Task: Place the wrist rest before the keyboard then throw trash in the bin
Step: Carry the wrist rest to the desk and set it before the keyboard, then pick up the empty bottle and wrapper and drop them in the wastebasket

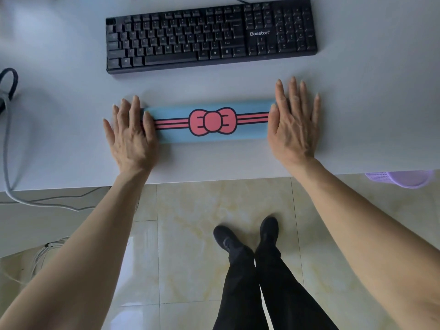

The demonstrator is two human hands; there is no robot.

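A light blue wrist rest (212, 136) with a pink bow and pink stripes lies flat on the white desk (59, 115), a gap's width nearer me than the black keyboard (209, 36). My left hand (131, 134) lies flat on its left end, fingers spread, thumb on the pad. My right hand (294, 122) lies flat over its right end, fingers spread toward the keyboard. Both ends of the rest are hidden under my hands. No trash shows on the desk.
A lavender mesh bin (402, 178) peeks out under the desk's front edge at the right. Grey cables (7, 148) hang off the desk at the left, by a dark looped strap (10, 82). My feet stand on the tiled floor (214, 206).
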